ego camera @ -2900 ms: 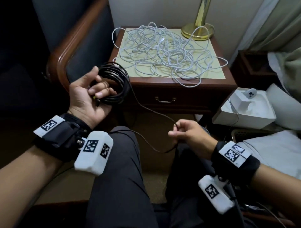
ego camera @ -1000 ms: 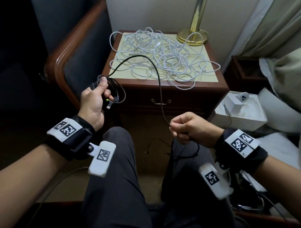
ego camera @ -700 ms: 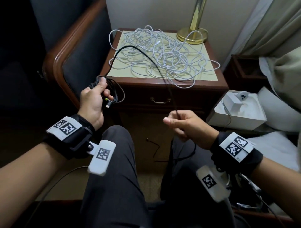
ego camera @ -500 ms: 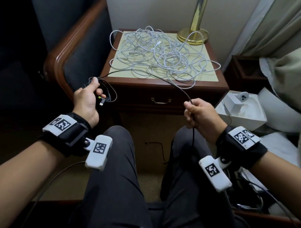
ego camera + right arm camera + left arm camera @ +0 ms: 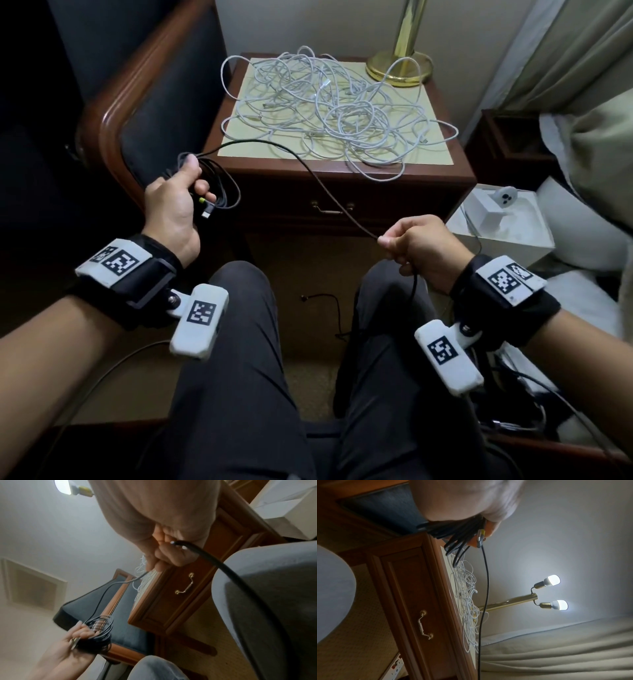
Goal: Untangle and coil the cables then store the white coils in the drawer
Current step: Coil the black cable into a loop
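My left hand [image 5: 178, 202] grips a small coil of black cable [image 5: 222, 190] beside the nightstand's left corner; the coil [image 5: 101, 630] shows again in the right wrist view. A loose strand of that black cable [image 5: 308, 168] runs from the coil across the nightstand's front edge to my right hand [image 5: 411, 246], which pinches it in a curled fist. The cable's tail [image 5: 329, 301] hangs down between my knees. A tangled heap of white cables [image 5: 329, 109] lies on the nightstand top. The drawer [image 5: 329, 209] below, with its brass handle [image 5: 423, 625], is closed.
A brass lamp base [image 5: 399, 66] stands at the nightstand's back right. A dark upholstered chair with a wooden frame [image 5: 113, 113] stands on the left. An open white box [image 5: 496, 222] with small devices sits on the right, next to bedding [image 5: 589, 137].
My right hand drew the black strand down and to the right, so its high loop over the nightstand now lies flatter. The left hand keeps its grip on the coil.
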`<action>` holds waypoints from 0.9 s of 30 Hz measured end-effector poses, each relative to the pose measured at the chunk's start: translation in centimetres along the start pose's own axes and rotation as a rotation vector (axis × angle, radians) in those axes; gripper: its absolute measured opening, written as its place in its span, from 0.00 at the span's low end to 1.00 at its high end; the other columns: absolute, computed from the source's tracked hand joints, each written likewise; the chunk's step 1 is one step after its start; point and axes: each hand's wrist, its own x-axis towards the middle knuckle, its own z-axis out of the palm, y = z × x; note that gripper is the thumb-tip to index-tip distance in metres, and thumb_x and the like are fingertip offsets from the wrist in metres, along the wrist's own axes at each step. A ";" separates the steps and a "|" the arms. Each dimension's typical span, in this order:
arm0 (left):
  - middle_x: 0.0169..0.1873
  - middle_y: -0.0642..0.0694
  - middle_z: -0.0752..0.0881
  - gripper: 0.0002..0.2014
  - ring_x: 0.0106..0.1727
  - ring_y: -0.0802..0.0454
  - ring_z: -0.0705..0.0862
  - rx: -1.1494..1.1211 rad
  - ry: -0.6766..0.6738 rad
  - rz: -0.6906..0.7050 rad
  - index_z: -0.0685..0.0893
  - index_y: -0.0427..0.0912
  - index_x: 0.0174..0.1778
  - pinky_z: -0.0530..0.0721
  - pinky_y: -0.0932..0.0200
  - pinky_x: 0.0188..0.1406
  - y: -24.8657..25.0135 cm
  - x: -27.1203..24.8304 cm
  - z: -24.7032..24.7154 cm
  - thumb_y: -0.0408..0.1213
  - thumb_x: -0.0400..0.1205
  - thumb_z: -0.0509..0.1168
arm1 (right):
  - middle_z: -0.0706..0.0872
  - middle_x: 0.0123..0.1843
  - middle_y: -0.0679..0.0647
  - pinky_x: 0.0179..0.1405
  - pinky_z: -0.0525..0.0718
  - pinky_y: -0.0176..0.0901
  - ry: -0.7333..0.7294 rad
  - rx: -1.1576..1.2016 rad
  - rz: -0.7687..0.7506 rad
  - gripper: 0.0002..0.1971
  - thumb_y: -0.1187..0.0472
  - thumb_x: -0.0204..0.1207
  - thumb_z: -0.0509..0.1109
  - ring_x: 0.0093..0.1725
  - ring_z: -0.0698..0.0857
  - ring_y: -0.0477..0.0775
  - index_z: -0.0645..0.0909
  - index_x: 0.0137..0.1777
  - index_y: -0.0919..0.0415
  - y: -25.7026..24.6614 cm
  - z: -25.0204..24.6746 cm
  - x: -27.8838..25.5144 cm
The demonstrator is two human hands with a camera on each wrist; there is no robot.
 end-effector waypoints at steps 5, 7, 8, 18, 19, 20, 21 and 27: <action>0.21 0.55 0.76 0.09 0.23 0.61 0.74 0.093 -0.119 0.004 0.77 0.41 0.39 0.77 0.65 0.25 -0.7 -2.0 0.9 0.35 0.85 0.65 | 0.79 0.23 0.58 0.19 0.68 0.33 -0.240 -0.164 -0.051 0.13 0.72 0.76 0.69 0.18 0.71 0.48 0.79 0.30 0.64 -0.4 1.8 -2.0; 0.20 0.56 0.77 0.09 0.22 0.61 0.75 0.154 -0.176 0.030 0.77 0.41 0.38 0.77 0.65 0.25 -0.9 -2.6 1.3 0.35 0.85 0.65 | 0.79 0.22 0.57 0.20 0.68 0.35 -0.359 -0.192 -0.089 0.14 0.71 0.77 0.69 0.20 0.72 0.49 0.81 0.29 0.62 -0.3 2.6 -2.7; 0.20 0.56 0.78 0.09 0.22 0.61 0.75 0.179 -0.208 0.040 0.78 0.41 0.39 0.76 0.64 0.26 -1.0 -2.9 1.4 0.35 0.85 0.65 | 0.79 0.21 0.55 0.20 0.69 0.35 -0.414 -0.205 -0.111 0.14 0.70 0.78 0.68 0.20 0.73 0.49 0.81 0.29 0.62 -0.3 3.0 -2.9; 0.30 0.45 0.88 0.08 0.34 0.50 0.86 0.388 -0.551 -0.043 0.82 0.36 0.42 0.85 0.55 0.45 -1.8 -5.3 1.7 0.33 0.85 0.63 | 0.79 0.20 0.57 0.30 0.69 0.43 -0.612 0.129 -0.319 0.12 0.63 0.78 0.61 0.21 0.74 0.48 0.77 0.33 0.65 -0.7 3.4 -3.3; 0.32 0.44 0.90 0.08 0.36 0.50 0.87 0.398 -0.584 -0.066 0.83 0.33 0.44 0.86 0.56 0.45 -1.8 -5.6 1.8 0.33 0.86 0.62 | 0.78 0.20 0.56 0.30 0.69 0.41 -0.602 0.170 -0.330 0.12 0.62 0.78 0.60 0.21 0.73 0.48 0.76 0.33 0.65 -0.9 3.3 -3.3; 0.35 0.42 0.91 0.08 0.37 0.50 0.88 0.385 -0.610 -0.107 0.82 0.30 0.46 0.87 0.57 0.45 -1.9 -5.8 1.9 0.32 0.86 0.62 | 0.78 0.20 0.56 0.29 0.69 0.38 -0.594 0.214 -0.335 0.12 0.62 0.78 0.60 0.22 0.72 0.48 0.75 0.33 0.65 -1.0 3.1 -3.2; 0.37 0.41 0.91 0.09 0.38 0.49 0.89 0.355 -0.638 -0.155 0.82 0.28 0.48 0.88 0.57 0.45 -1.8 -6.0 2.0 0.32 0.85 0.61 | 0.77 0.20 0.56 0.29 0.70 0.36 -0.592 0.259 -0.334 0.12 0.61 0.78 0.59 0.22 0.71 0.48 0.74 0.33 0.64 -1.1 3.0 -3.1; 0.39 0.36 0.91 0.08 0.39 0.45 0.90 0.288 -0.815 -0.263 0.78 0.35 0.44 0.88 0.55 0.47 -1.4 -8.4 2.8 0.38 0.79 0.62 | 0.75 0.20 0.54 0.30 0.68 0.38 -0.539 0.419 -0.272 0.15 0.63 0.85 0.53 0.24 0.70 0.49 0.71 0.36 0.63 -1.5 2.4 -2.7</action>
